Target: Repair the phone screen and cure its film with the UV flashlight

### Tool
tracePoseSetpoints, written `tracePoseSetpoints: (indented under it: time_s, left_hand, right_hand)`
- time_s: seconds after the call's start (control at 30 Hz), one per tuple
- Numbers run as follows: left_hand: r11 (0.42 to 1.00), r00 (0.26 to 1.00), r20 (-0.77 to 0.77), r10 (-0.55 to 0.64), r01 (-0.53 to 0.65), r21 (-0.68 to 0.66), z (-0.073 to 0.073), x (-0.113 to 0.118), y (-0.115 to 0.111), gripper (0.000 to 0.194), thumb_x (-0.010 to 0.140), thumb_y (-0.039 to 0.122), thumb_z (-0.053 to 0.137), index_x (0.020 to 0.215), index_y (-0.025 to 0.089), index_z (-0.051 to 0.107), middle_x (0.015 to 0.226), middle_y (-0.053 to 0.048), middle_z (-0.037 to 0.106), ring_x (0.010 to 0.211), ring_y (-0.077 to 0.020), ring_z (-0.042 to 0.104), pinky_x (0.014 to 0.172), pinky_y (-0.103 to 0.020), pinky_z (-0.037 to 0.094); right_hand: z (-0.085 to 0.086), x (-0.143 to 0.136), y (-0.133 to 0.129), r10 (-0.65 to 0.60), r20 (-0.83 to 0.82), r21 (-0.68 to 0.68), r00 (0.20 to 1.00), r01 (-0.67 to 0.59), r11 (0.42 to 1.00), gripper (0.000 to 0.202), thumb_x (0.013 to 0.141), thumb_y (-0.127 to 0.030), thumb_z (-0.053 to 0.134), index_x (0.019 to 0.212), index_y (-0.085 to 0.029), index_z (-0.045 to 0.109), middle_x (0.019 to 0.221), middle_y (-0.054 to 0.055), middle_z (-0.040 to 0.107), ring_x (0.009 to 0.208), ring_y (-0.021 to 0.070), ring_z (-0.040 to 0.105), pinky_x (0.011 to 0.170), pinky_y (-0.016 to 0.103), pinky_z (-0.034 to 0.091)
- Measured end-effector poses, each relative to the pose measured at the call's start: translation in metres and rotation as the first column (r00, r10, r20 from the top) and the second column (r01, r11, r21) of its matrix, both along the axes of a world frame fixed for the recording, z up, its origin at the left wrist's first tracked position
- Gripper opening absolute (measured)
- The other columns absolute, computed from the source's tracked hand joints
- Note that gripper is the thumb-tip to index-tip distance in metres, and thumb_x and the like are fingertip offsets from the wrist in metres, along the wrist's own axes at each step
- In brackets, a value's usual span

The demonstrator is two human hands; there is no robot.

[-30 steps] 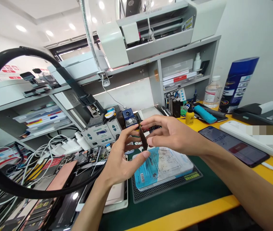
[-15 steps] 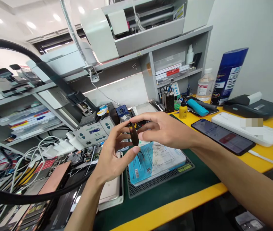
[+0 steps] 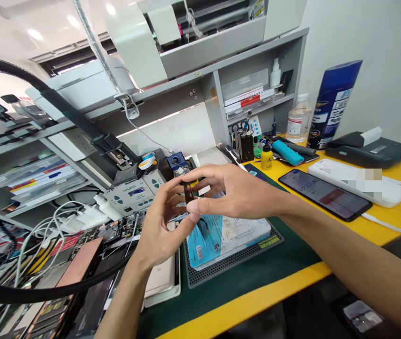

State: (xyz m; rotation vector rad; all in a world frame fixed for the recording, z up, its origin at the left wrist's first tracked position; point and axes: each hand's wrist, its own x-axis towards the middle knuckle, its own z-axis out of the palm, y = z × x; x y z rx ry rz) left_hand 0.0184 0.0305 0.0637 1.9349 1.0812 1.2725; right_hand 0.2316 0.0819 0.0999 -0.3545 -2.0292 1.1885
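Note:
A small dark, glossy flat piece is held upright on edge between my two hands. My left hand grips it from the left, thumb below and forefinger at its top. From the right, my right hand reaches over with its forefinger at the top edge and its thumb against the lower part. The curled fingers behind the piece are partly hidden. Below the hands lies a blue and white printed flat package on a grey perforated mat.
A pale gold tablet-like device lies left of the mat. Phone parts and white cables crowd the left side. At right are a lit phone, a white power bank, a yellow bottle and a blue spray can.
The dark piece has turned more edge-on and sits slightly to the left. My right thumb has moved left, close to the left thumb. The whole view has shifted a little.

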Motion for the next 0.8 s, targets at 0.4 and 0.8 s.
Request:
tracePoseSetpoints:
  time_s: [0.4, 0.8]
  left_hand:
    - [0.999, 0.999, 0.028, -0.039, 0.039, -0.010, -0.0002, -0.0049, -0.0004, 0.061, 0.089, 0.026, 0.072, 0.144, 0.031, 0.045, 0.131, -0.008, 0.057, 0.111, -0.0206, 0.062, 0.091, -0.032, 0.053]
    - [0.998, 0.998, 0.026, -0.056, 0.056, -0.034, -0.0009, -0.0084, -0.0008, 0.064, 0.089, 0.026, 0.072, 0.146, 0.034, 0.043, 0.128, -0.007, 0.059, 0.112, -0.0203, 0.061, 0.095, -0.035, 0.051]
  right_hand:
    - [-0.0058, 0.0018, 0.0051, -0.060, 0.005, 0.051, 0.998, 0.060, 0.997, 0.045, 0.087, -0.031, 0.076, 0.129, -0.021, 0.063, 0.123, 0.003, 0.071, 0.110, 0.0166, 0.069, 0.085, 0.024, 0.057]
    - [-0.0074, 0.0011, 0.0056, -0.077, -0.004, -0.008, 0.997, 0.077, 0.997, 0.047, 0.084, -0.030, 0.079, 0.127, -0.021, 0.062, 0.120, 0.003, 0.074, 0.114, 0.0185, 0.069, 0.088, 0.026, 0.059]
